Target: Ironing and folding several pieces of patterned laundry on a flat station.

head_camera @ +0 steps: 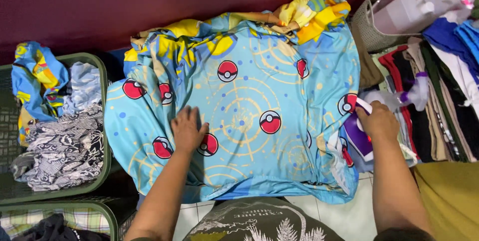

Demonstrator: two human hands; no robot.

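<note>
Head view looks down on a light blue sheet (249,106) patterned with red-and-white balls, spread flat across the middle, its far edge bunched with yellow folds. Ironing looks to be the step in hand; a next pass would call for smooth cloth under the iron. Left hand (188,130) lies open, palm pressed on the sheet. Right hand (378,121) is closed around the purple iron (358,136) at the sheet's right edge. Green baskets (106,121) of laundry sit left, folded clothes (439,101) right.
</note>
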